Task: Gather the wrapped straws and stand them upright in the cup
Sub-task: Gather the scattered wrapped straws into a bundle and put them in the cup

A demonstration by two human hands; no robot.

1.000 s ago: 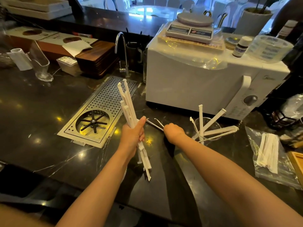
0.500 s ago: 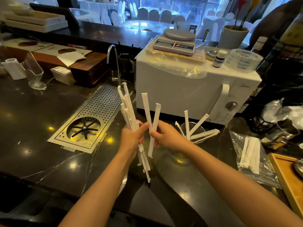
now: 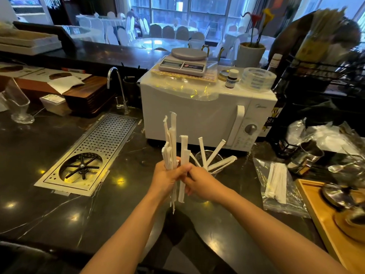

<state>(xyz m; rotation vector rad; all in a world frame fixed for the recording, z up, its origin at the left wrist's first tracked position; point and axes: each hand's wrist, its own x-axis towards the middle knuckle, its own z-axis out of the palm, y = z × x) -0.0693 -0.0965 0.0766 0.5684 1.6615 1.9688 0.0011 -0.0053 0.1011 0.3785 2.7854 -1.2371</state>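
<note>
The left hand (image 3: 166, 179) grips the straws (image 3: 171, 151) upright; the right hand (image 3: 198, 181) pinches two against them. Square the ends, then lower all into the cup (image 3: 209, 162), just right.

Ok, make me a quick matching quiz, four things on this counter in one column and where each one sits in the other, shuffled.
Things:
1. kitchen scale
2. straw bundle
3. clear cup
4. plastic bag

Places:
A. flat on the counter, right of the cup
B. on top of the white microwave
C. gripped in both hands, left hand and right hand
D. in front of the microwave, straws fanned out inside

Pairs: 1-B, 2-C, 3-D, 4-A
</note>
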